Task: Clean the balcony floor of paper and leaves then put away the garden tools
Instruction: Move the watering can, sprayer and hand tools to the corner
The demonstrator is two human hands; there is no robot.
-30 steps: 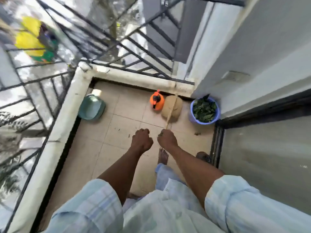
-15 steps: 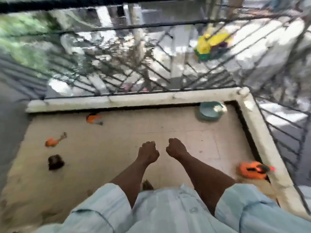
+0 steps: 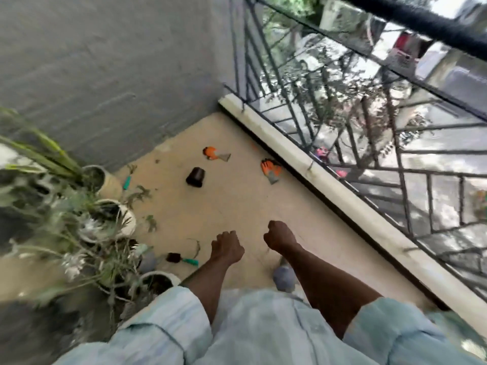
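Observation:
My left hand [image 3: 226, 247] and my right hand [image 3: 279, 236] are held out in front of me as closed fists with nothing visible in them. Garden tools lie scattered on the tan balcony floor [image 3: 237, 206]. An orange-handled trowel [image 3: 216, 154] lies near the far wall. A pair of orange and grey gloves [image 3: 271, 170] lies by the kerb. A teal-handled tool [image 3: 127, 182] lies by the pots, and a small teal-handled trowel [image 3: 182, 258] lies near my left forearm. A black pot [image 3: 195, 176] lies on its side. Loose leaves [image 3: 141, 193] lie near the plants.
Potted plants [image 3: 105, 214] crowd the left side. A grey wall [image 3: 105, 75] closes the far end. A pale kerb [image 3: 303, 159] with a black metal railing [image 3: 369, 127] runs along the right. My foot [image 3: 283, 275] stands on the floor below my right arm.
The view has swung round from the end with the bucket of leaves, orange sprayer and broom to the end with the plants and scattered tools. My right hand no longer holds the broom handle.

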